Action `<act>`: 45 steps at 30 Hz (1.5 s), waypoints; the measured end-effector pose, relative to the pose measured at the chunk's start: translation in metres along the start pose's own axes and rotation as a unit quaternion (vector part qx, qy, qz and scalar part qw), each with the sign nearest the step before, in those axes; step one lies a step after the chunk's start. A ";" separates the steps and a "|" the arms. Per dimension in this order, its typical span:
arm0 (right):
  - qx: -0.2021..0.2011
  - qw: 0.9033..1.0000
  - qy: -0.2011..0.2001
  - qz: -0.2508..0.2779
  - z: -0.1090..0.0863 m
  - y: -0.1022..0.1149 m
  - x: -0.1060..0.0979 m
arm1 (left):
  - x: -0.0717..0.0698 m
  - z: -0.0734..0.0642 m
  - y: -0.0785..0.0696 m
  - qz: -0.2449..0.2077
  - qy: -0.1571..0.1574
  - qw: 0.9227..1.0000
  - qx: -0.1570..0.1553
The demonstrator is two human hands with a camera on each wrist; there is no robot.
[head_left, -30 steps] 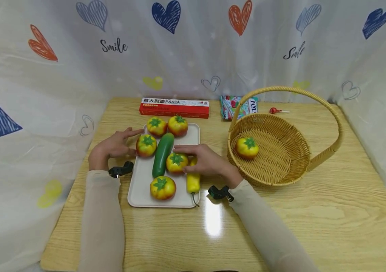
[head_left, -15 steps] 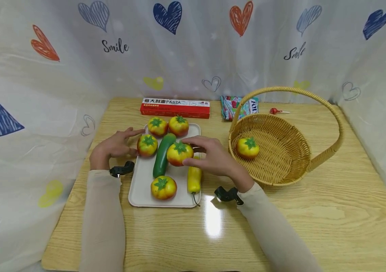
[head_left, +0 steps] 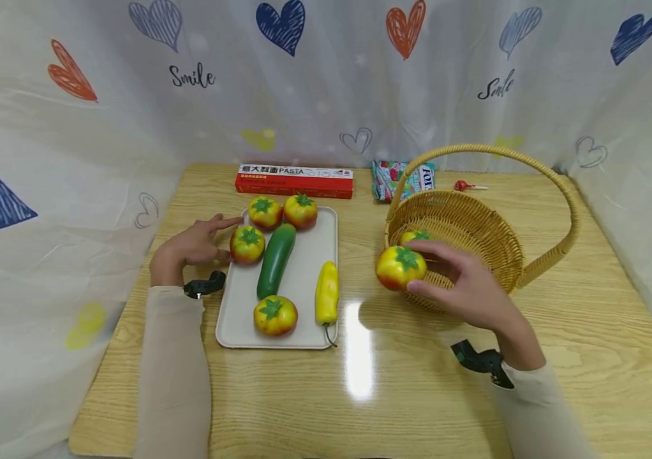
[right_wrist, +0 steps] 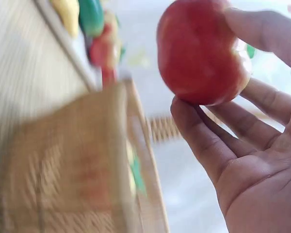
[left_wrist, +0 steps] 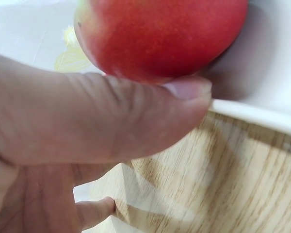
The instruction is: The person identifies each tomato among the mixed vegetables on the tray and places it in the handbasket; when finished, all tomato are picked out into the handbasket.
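My right hand (head_left: 472, 290) holds a yellow-red toy tomato (head_left: 396, 273) between thumb and fingertips, raised at the near left rim of the wicker basket (head_left: 475, 245). Inside the basket another tomato (head_left: 412, 236) is partly hidden behind it. The left hand (head_left: 191, 247) rests at the left side of the white tray (head_left: 309, 331), its fingers spread, thumb (left_wrist: 136, 114) at the rim beside a tomato (head_left: 247, 245). Also on the tray are two tomatoes at the far end, a near tomato (head_left: 275, 316), a green cucumber (head_left: 277, 261) and a yellow pepper (head_left: 326, 294).
A red pasta box (head_left: 294, 182) lies behind the tray. Farther right are a candy bag (head_left: 389, 182) and a red lollipop (head_left: 462, 185). The basket's tall handle (head_left: 475, 148) arches over it. A printed curtain (head_left: 326, 89) encloses the back and sides of the wooden table (head_left: 418, 395).
My right hand has lifted a tomato from between the cucumber and pepper and carried it right to the basket's rim. The left hand has stayed at the tray.
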State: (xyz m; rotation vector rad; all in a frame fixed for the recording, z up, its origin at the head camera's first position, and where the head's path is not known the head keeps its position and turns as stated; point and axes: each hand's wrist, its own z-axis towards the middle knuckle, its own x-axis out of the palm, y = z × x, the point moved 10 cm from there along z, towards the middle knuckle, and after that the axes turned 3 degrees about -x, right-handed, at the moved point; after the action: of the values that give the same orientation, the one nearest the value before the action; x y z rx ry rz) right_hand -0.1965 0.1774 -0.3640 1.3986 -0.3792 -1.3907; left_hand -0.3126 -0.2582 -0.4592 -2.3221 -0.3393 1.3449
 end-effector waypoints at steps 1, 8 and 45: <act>0.007 1.000 -0.009 -0.007 -0.006 -0.003 -0.009 | 0.000 0.000 0.001 0.000 0.000 1.000 -0.001; 0.078 0.993 -0.039 -0.075 -0.026 -0.027 -0.046 | -0.002 -0.002 0.001 -0.002 0.002 1.000 -0.001; 0.138 0.974 0.000 -0.178 0.009 -0.072 -0.012 | -0.001 -0.002 -0.001 -0.006 0.004 1.000 -0.006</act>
State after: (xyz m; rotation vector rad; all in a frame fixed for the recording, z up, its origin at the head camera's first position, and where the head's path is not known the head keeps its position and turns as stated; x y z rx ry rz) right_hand -0.2392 0.2096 -0.4143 1.7575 -0.3428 -1.6749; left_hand -0.3112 -0.2578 -0.4570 -2.3314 -0.3590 1.3322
